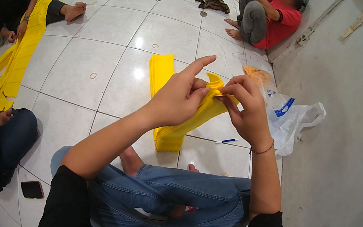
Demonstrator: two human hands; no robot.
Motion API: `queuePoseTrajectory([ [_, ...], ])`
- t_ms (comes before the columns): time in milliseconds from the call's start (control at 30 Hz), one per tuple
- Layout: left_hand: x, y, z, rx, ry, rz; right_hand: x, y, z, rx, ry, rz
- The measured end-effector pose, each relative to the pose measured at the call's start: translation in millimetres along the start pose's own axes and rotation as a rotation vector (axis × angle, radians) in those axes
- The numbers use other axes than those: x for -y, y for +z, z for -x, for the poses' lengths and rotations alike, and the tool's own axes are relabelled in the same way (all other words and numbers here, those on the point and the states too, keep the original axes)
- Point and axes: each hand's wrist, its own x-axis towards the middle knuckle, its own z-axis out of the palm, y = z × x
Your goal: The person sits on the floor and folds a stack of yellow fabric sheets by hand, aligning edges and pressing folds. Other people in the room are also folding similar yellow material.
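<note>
A long strip of folded yellow fabric (170, 137) lies in layers on the tiled floor before me, and one end of it rises into my hands. My left hand (184, 96) pinches this end between thumb and fingers, its index finger pointing up and away. Close on the right, the fingertips of my right hand (243, 106) grip the edge of the same end, where a small flap curls up. Another folded part of the yellow fabric (161, 73) rests flat beyond my left hand. A blue and white pen (226, 141) lies on the floor below my right hand.
A white plastic bag (289, 121) lies against the right wall. Two people sit at the left with yellow fabric (29, 46); another person in red (277, 24) sits at the back right. A phone (32, 189) lies at the lower left, and a dark cloth (213, 4) farther off.
</note>
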Motion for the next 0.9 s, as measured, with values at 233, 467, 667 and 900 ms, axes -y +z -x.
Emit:
queuePoseTrajectory([
  [233,12.2,-3.0,-6.4,-0.098,-0.032,-0.031,7.3,15.1,-0.7,0.001,-0.110,0.157],
  [467,2.9,-1.0,-2.8,-0.047,0.034,-0.042,15.2,8.0,2.5,0.078,0.055,-0.080],
  [667,4.0,-1.9,-1.8,0.026,0.032,0.030,12.0,4.0,2.0,0.028,0.049,-0.103],
  [900,3.3,-1.9,-0.3,0.047,0.023,-0.002,8.1,2.7,-0.1,0.049,-0.009,-0.060],
])
